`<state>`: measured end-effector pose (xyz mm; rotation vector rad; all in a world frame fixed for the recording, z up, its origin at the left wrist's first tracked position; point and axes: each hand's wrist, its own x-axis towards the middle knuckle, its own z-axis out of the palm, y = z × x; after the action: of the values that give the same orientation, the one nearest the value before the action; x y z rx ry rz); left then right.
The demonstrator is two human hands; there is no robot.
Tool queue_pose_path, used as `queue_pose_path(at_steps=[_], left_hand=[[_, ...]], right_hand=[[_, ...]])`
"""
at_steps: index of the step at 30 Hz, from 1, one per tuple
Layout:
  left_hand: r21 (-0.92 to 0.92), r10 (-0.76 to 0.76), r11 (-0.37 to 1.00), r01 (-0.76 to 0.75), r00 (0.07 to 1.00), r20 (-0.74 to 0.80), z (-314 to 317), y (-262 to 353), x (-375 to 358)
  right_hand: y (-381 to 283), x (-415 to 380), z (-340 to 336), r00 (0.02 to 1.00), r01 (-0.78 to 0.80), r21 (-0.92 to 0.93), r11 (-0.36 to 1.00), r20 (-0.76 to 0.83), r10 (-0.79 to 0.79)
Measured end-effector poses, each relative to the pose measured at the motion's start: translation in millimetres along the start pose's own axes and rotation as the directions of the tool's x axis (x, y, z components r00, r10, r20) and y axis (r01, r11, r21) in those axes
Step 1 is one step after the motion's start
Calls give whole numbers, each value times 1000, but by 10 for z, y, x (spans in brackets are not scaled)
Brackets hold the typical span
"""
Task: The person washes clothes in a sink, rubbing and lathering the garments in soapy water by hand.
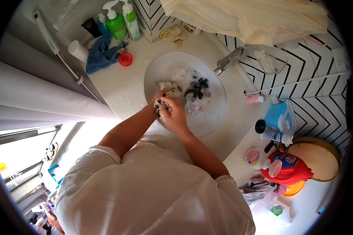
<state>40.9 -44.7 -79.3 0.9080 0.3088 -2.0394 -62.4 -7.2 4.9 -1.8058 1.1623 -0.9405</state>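
Observation:
A wet beige cloth with dark spots [169, 87] is bunched up over the left side of the white oval sink [219, 111]. My left hand [157, 98] is closed on the cloth, its fingers partly covered by the fabric. My right hand [175, 116] grips the same cloth just nearer to me, with fingers curled over a fold of it. To the right of the cloth, a black patterned piece of fabric [197, 87] lies among white suds in the sink. The metal faucet [229, 60] reaches over the sink's far right rim.
Pump bottles, one a green bottle [116, 27], stand at the back left by a blue cloth [102, 55] and a red round lid [125, 59]. On the right counter are a red detergent jug [290, 169], a blue container [276, 117] and a pink bottle [254, 98]. Pale fabric [247, 17] hangs above.

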Motion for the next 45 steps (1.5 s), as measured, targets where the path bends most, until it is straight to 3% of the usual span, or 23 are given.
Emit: queue_pose_path(at_steps=[3,5,8,10,12,15,16,18,20,22,24,25,26,29,32,33,34,36,38,39,41,43,45], left_hand=[[232,182,959,-161,981,-70,-57,-169,206],[263,278,933,-246,956,-95,-45,-204,254],[181,339,927,-327,940,-41,-90,-160,380],[114,317,940,-321,947,54,-178,-14,509],[161,239,956,-246,969,58,-215,129,356],[351,313,888,-297,950,12,-33,45,216],[412,340,857,-309,940,-2,20,-9,183],[534,403,778,-332,915,-17,89,-31,139],[647,413,673,-359,908,75,96,59,172],[695,500,617,-370,866,17,85,149,219],[749,583,555,-362,811,-40,48,194,223],[751,560,580,-315,823,-88,40,200,194],[751,536,604,-266,833,-136,23,179,151],[548,307,834,-57,873,-378,33,84,27],[337,133,940,47,862,-490,-39,-2,103],[266,88,964,30,903,-421,-51,-11,140],[190,43,981,26,936,-350,-63,-20,177],[-22,-18,1000,18,1000,1,-110,21,192],[-110,-116,986,128,987,111,-536,-25,637],[-145,-161,972,187,972,170,-775,-57,888],[9,6,1000,-16,743,670,-1012,-85,1111],[315,263,829,-463,819,511,-1120,-186,1287],[625,541,405,-667,726,424,-1213,-297,1375]], right_hand=[[584,239,109,979,-167,-453,876,-184,91],[1090,414,-18,895,-379,-385,841,-382,228],[1160,494,-181,762,-648,-109,754,-112,638],[1047,249,-20,877,-428,45,903,-219,427],[616,45,143,979,-31,26,999,-202,35],[535,13,199,987,64,-269,961,-124,-101],[781,83,173,959,20,-198,980,-273,-75],[1318,217,20,943,-288,-286,914,-251,219],[1385,283,-16,820,-567,-51,822,-130,558],[1534,291,-8,617,-770,184,611,-26,786],[1538,7,117,874,-486,-294,823,-139,466],[1499,-119,158,957,-287,-518,806,-119,265],[1439,-163,86,894,-185,-651,737,199,401],[1802,-133,92,714,-317,-682,659,286,639],[1739,78,43,558,-829,66,556,178,811],[1499,142,-34,484,-848,348,399,204,851],[1062,190,-147,540,-819,377,432,256,801],[705,36,-82,852,-516,472,715,196,485],[281,-26,59,991,-129,165,978,-17,134],[183,-36,81,994,78,-29,997,-74,-80],[458,67,144,994,-8,-253,967,-111,-21],[917,292,177,969,-171,-337,926,-226,96],[1159,412,68,908,-388,-235,891,-263,326]])
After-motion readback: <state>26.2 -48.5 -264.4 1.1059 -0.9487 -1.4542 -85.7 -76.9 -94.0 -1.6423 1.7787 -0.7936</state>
